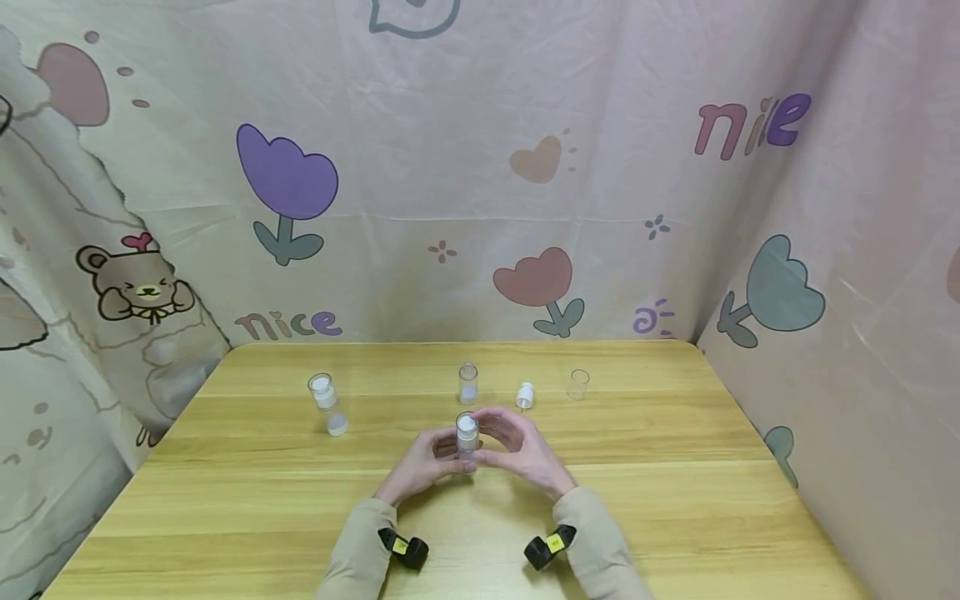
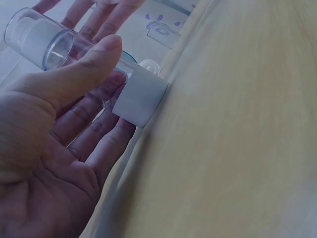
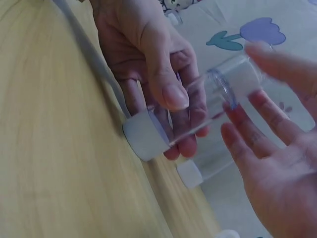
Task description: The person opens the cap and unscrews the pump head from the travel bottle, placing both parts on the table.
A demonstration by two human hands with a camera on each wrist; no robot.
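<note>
A clear bottle (image 3: 190, 116) with a white base, a white collar and a clear overcap stands upright between both hands in the head view. My left hand (image 1: 423, 462) grips its body, the thumb across the near side and the fingers behind, as the left wrist view shows. The white base (image 2: 140, 97) sticks out below those fingers. My right hand (image 1: 521, 450) is spread around the upper part. Its fingertips come right at the clear cap (image 2: 34, 37), and one blurred digit (image 3: 282, 67) overlaps the cap's end in the right wrist view.
A similar capped bottle (image 1: 324, 395) stands on the wooden table (image 1: 247, 500) at left. Behind the hands are a bottle without its overcap (image 1: 468, 390), a white fitting (image 1: 525, 395) and a loose clear cap (image 1: 578, 385). Printed curtains (image 1: 420, 275) border the table's back and sides.
</note>
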